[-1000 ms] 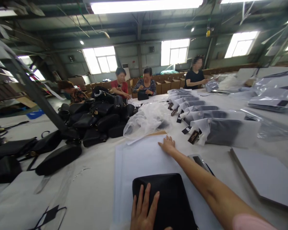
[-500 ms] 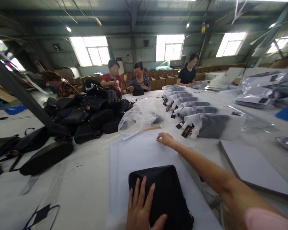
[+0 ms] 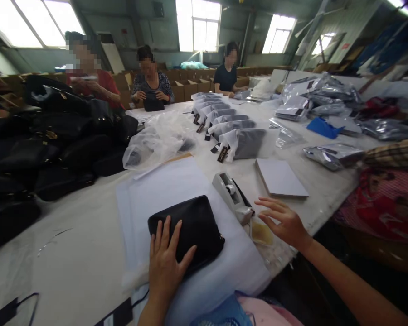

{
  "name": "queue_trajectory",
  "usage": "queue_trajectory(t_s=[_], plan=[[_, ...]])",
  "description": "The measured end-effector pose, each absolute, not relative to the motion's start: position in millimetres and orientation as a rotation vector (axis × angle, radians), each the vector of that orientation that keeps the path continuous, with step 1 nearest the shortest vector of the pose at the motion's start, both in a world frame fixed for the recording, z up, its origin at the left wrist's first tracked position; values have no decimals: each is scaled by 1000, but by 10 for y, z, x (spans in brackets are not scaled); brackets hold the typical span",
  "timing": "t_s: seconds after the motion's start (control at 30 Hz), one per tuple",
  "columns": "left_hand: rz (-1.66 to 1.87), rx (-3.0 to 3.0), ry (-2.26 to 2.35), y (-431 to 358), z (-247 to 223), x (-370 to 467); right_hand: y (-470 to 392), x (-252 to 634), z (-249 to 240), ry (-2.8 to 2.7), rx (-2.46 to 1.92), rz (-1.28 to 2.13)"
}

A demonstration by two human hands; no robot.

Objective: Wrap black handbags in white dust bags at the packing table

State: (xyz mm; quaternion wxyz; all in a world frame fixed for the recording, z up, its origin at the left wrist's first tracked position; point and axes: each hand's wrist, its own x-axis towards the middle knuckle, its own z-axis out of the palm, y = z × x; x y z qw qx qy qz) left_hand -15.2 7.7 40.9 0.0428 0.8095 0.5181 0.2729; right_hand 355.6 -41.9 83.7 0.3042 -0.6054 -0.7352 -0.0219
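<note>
A black handbag point(image 3: 197, 226) lies flat on white wrapping sheets point(image 3: 170, 181). My left hand point(image 3: 166, 258) rests on the bag's left part, palm down with the fingers spread. Off to the right, my right hand point(image 3: 287, 224) hovers with its fingers stretched out and nothing in them. Closest to it are a grey tape dispenser point(image 3: 234, 199) and a small dish with a yellowish pad point(image 3: 261, 232). A black tag point(image 3: 117, 314) on a cord lies by my left wrist.
Black bags point(image 3: 64, 149) are heaped at the left. Beyond the sheets lies crumpled clear plastic point(image 3: 159, 136). Wrapped bags point(image 3: 248, 144) stand in a row behind a stack of white card point(image 3: 281, 177). Packed plastic bags point(image 3: 329, 97) and a blue piece point(image 3: 324, 128) lie right. Co-workers sit across the table.
My right hand has left the top edge of the sheets and come back to the right, beside the tape dispenser. My left hand stays on the bag. The view has swung right.
</note>
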Motion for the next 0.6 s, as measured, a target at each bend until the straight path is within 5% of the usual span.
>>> queue_trajectory(t_s=[0.33,0.6], plan=[[822,2490,1589,47,421,-135,-1169,3443,-1,-2048,-2071,-195],[861,2481,1615,-17,426,-110,-1143,3373,89,-1874,-1964,-76]])
